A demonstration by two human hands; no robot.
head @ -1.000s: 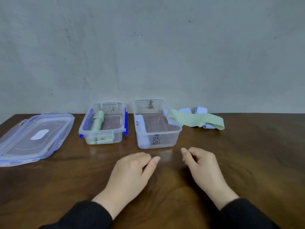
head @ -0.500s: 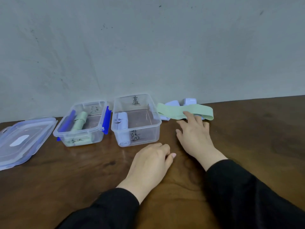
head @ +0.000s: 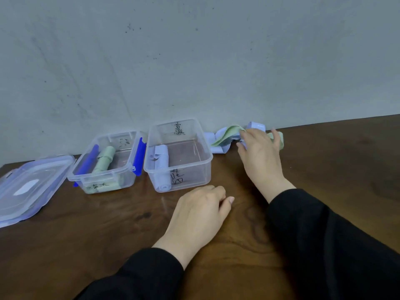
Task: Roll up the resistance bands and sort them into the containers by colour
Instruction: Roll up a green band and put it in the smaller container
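While the left hand [head: 199, 211] rests idle on the worktop [head: 108, 234] just in front of the lavender container [head: 203, 169], with its fingers loosely curled and holding nothing, the right hand [head: 259, 148] reaches to the pile of loose bands to the right of that container. Its fingers curl over the green band [head: 227, 135] and seem to gather it; I judge that this hand takes the next band to bring it nearer for rolling, and that the left hand waits to help with the roll.

The lavender container is clear, without lid, with black handwriting on its walls, and one rolled lavender band [head: 162, 165] lies along its left side. Just to the left of it stands the clip container [head: 104, 180], a smaller clear box with blue clips, and it holds rolled green bands [head: 104, 161]. So each box already carries one colour, which shows where the green band should go. Further to the left of the lavender container a clear lid [head: 28, 187] lies flat on the worktop.

Behind the right hand, against the wall [head: 194, 61], loose lavender bands [head: 218, 148] lie tangled under the green one.
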